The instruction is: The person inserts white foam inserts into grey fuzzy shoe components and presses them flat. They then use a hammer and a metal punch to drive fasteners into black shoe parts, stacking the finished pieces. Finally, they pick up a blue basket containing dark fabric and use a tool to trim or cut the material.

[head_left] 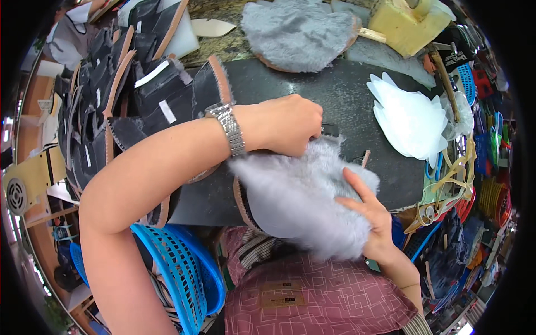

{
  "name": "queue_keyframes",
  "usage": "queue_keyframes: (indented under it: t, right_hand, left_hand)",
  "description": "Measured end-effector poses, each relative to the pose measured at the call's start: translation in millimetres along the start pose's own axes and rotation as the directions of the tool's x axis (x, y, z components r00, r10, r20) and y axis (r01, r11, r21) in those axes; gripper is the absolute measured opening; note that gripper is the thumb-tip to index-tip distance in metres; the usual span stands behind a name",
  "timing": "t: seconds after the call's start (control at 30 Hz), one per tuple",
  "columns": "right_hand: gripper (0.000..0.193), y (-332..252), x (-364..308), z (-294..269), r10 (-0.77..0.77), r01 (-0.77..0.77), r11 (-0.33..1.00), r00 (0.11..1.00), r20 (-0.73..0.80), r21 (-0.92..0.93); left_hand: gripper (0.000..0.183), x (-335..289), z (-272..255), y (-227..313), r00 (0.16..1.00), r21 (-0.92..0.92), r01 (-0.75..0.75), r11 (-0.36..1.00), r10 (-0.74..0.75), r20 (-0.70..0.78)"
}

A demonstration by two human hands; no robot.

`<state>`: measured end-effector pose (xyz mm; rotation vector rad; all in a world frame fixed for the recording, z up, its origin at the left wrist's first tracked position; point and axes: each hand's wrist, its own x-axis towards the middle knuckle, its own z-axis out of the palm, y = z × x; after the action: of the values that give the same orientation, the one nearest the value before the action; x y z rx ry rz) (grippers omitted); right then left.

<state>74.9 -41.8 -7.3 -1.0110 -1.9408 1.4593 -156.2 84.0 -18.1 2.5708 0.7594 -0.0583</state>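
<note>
A fluffy grey fur piece lies between my hands at the near edge of the dark work surface. Its lower part hangs towards my lap, and a dark part with a tan notched edge shows at its left. My left hand, with a metal watch on the wrist, is closed at the fur's upper edge; its fingertips are hidden. Beside its knuckles is a small black object. My right hand holds the fur's right side, two digits on top and the others out of sight.
Black shoe-upper pieces with tan notched edges pile up at left. White cut sheets lie at right, near blue-handled scissors. A rounded grey fur piece and a yellow block sit at the back. Blue baskets stand below left.
</note>
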Motion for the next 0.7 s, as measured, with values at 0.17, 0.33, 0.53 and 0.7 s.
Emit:
queue_keyframes:
  t: [0.17, 0.33, 0.53, 0.7]
  right_hand:
    - [0.053, 24, -8, 25, -0.092, 0.128, 0.939, 0.988, 0.125, -0.318]
    - [0.048, 27, -6, 31, -0.103, 0.144, 0.903, 0.987, 0.121, -0.405]
    - [0.047, 35, -11, 29, -0.139, 0.21, 0.786, 0.976, 0.165, -0.581]
    - [0.048, 37, -3, 15, -0.222, 0.324, 0.645, 0.946, 0.236, -0.692]
  left_hand:
    - [0.017, -4, 3, 33, 0.981, 0.013, 0.186, 0.982, -0.185, -0.05]
    - [0.051, -20, 61, 65, 0.92, 0.283, 0.316, 0.906, -0.219, -0.326]
    - [0.066, -21, 85, 67, 0.797, -0.064, 0.317, 0.946, -0.302, -0.523]
    - [0.067, -22, 81, 64, 0.818, -0.054, 0.32, 0.946, -0.305, -0.488]
